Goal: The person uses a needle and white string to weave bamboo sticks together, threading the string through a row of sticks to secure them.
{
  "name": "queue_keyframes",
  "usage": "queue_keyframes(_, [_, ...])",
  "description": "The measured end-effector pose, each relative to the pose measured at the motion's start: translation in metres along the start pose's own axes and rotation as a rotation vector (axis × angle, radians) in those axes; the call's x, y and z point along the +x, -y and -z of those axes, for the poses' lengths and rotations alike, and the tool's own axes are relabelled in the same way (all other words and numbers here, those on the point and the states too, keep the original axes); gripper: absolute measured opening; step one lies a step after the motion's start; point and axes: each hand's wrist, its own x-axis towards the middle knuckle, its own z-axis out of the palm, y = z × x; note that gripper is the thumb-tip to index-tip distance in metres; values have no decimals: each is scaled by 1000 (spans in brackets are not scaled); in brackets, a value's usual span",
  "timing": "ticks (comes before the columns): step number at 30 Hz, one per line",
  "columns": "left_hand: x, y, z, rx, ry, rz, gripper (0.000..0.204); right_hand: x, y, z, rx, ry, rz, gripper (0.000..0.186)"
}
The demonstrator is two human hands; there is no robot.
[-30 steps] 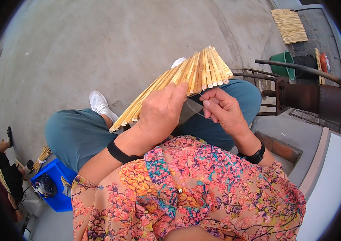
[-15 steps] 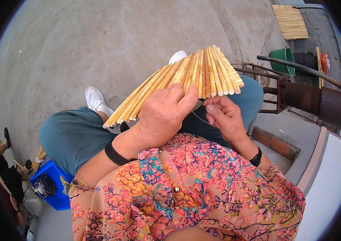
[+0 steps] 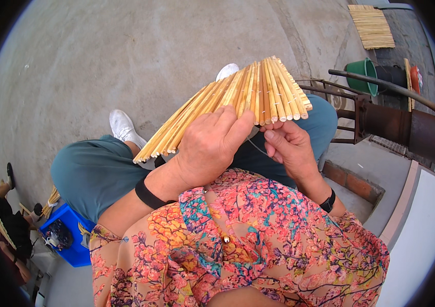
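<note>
A mat of pale yellow reed stalks (image 3: 222,97), joined side by side with small white stitches, slants across my lap. My left hand (image 3: 210,143) grips its near edge, with the thumb and knuckles on top and the other fingertips hidden. Just right of it, under the cut stalk ends, my right hand (image 3: 290,146) has thumb and fingers drawn together. A thin grey cord (image 3: 257,147) runs from beneath the mat into these fingers; its end is hidden.
At right stand a rusty metal frame with a pipe (image 3: 391,125) and a green bucket (image 3: 362,77). Another reed mat (image 3: 372,28) lies at the far right. A blue bin (image 3: 69,240) sits at lower left, near another person (image 3: 15,225) at the left rim.
My right hand has shifted slightly, its fingers a little lower and more curled under the stalk ends. The left hand and the mat stay almost still.
</note>
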Motion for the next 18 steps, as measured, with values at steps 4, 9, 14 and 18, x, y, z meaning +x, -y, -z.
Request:
queue_keyframes(4, [0,3,-5,37,-69,-83,33,1,-2,4,3,36,-6,13])
queue_keyframes(9, [1,3,-5,46,-42,-98,31,1,-5,0,99,-19,26,12])
queue_keyframes(14, [2,2,-3,57,-15,-95,28,2,-5,0,142,-23,-15,10])
queue_keyframes(18, [2,1,-3,56,-16,-103,28,3,-6,0,200,-20,-44,10])
